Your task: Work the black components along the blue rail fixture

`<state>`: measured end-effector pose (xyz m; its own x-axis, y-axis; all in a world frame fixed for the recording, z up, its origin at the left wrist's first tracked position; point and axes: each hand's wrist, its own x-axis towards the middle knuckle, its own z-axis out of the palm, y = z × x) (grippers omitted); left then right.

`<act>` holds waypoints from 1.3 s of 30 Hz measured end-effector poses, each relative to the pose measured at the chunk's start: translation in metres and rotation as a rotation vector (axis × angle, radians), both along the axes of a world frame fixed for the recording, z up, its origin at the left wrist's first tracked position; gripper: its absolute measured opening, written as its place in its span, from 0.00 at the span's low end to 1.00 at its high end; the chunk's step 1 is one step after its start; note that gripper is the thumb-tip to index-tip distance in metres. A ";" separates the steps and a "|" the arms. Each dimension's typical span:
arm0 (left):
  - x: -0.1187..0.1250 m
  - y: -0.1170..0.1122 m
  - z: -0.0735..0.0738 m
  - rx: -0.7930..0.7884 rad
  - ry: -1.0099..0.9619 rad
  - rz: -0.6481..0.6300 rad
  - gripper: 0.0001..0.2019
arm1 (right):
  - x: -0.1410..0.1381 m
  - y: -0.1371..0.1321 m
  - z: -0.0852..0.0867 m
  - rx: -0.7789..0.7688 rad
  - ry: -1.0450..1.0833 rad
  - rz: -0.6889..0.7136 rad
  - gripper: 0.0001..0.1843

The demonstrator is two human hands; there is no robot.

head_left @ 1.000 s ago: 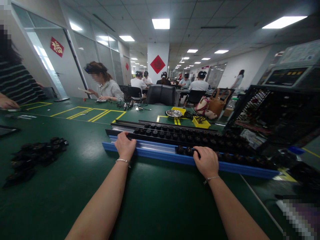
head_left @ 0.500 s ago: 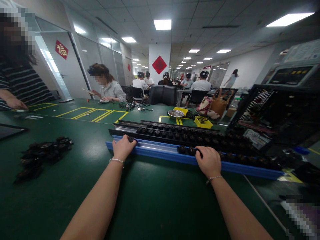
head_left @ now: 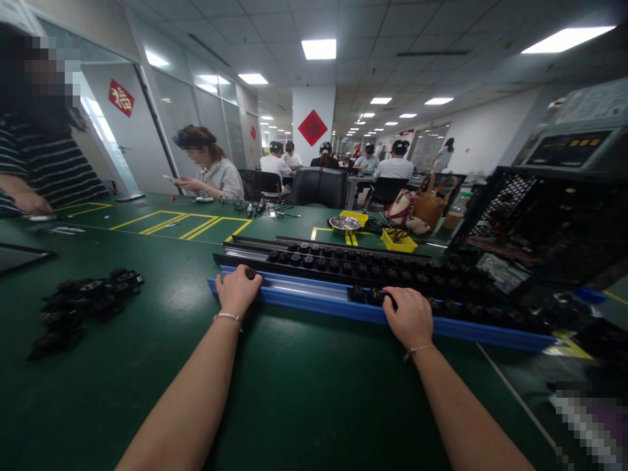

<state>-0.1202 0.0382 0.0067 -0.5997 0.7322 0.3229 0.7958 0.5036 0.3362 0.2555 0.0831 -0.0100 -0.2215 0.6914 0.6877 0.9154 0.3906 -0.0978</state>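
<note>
A long blue rail (head_left: 314, 306) lies across the bench in front of me, with a pale metallic channel along its top. At its left end my left hand (head_left: 238, 289) is closed on a small round black part (head_left: 250, 273), held at the channel. My right hand (head_left: 408, 315) grips a black part in the rail further right, fingers curled over the top and thumb on the near side; most of that part is hidden. Just left of those fingers, similar round black parts (head_left: 364, 294) sit in the channel, and several more (head_left: 471, 309) continue to the right.
Behind the blue rail lie black rails (head_left: 240, 263) filled with round black parts. A heap of black parts (head_left: 88, 297) rests at left. Beyond are a metal bowl (head_left: 345, 224), a yellow tray (head_left: 398, 243) and an open black case (head_left: 524, 229). Co-workers sit or stand around.
My left hand has shifted slightly left along the rail with the black part. My right hand stays put. The seated co-worker at left has drawn a hand closer to the other.
</note>
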 end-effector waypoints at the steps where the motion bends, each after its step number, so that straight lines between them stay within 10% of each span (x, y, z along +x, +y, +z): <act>1: -0.001 0.000 -0.001 0.007 -0.006 0.015 0.18 | 0.000 0.000 0.000 0.000 -0.002 -0.001 0.14; 39: -0.017 -0.002 -0.009 0.147 -0.098 0.143 0.19 | 0.000 0.000 0.000 0.003 -0.012 0.003 0.14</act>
<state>-0.1375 0.0361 -0.0020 -0.7278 0.5868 0.3549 0.6798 0.5490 0.4864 0.2557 0.0832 -0.0101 -0.2320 0.6883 0.6873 0.9153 0.3936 -0.0852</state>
